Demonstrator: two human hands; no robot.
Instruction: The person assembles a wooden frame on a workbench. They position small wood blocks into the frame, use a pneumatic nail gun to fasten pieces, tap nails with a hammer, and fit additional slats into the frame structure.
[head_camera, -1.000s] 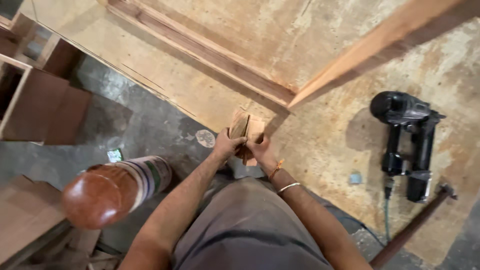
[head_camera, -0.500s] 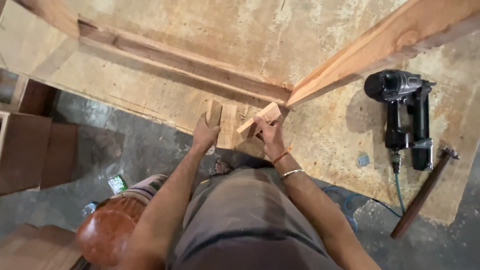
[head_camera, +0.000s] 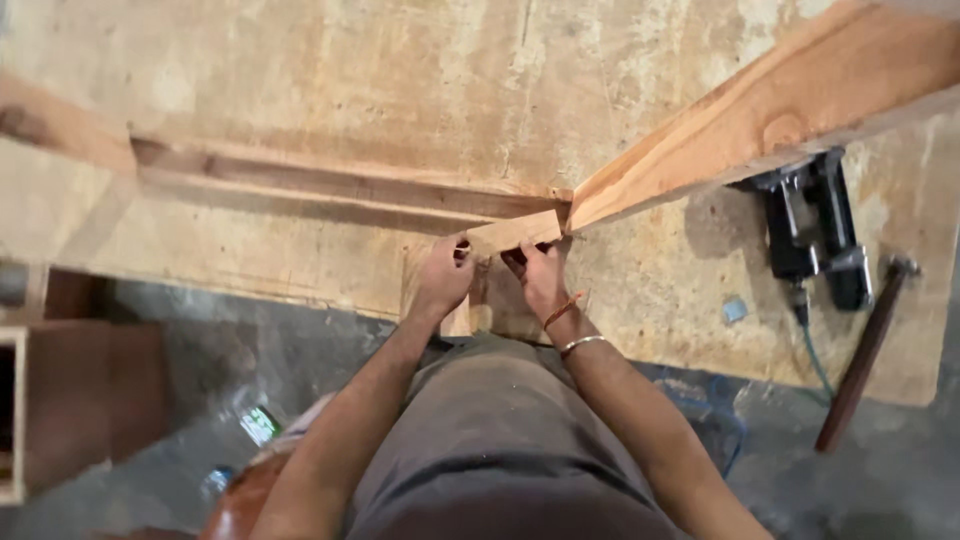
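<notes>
A small pale wooden block (head_camera: 515, 231) is gripped from both sides by my left hand (head_camera: 445, 277) and my right hand (head_camera: 535, 280). Its right end touches the corner where a long horizontal wooden rail (head_camera: 330, 185) meets a thick slanted beam (head_camera: 760, 125). My right wrist wears a thin orange thread and a metal bangle. Another upright piece of wood (head_camera: 460, 320) shows partly between my forearms, mostly hidden by them.
A large plywood sheet (head_camera: 330, 70) lies under the frame. A black nail gun (head_camera: 815, 225) with a green hose rests at the right, beside a dark-handled hammer (head_camera: 865, 350). A brown wooden box (head_camera: 60, 400) stands at the left on the grey floor.
My hands have lifted the block up to the corner joint and turned it level. The view has shifted, so the nail gun now sits partly behind the beam.
</notes>
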